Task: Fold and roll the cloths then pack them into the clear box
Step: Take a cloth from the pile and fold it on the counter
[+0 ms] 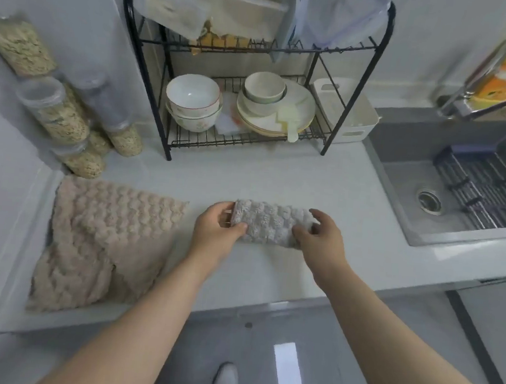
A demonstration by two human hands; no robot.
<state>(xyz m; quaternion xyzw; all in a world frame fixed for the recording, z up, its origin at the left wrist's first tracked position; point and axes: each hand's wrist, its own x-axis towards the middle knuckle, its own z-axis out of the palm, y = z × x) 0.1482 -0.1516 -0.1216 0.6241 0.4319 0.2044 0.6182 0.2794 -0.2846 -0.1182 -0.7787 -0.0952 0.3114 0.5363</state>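
here the grey cloth (269, 224) sits rolled over the worktop (277, 175), long axis left to right; the left grip (216, 228) pinches its left end, the right grip (318, 237) curls round its right end; beige cloths (103, 240) lie loose at left; jars (53, 113) hold grain; the clear box i cannot pick out.

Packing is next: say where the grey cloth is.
Head view: the grey cloth is above the counter, gripped by the left hand and right hand, right of the beige cloths.
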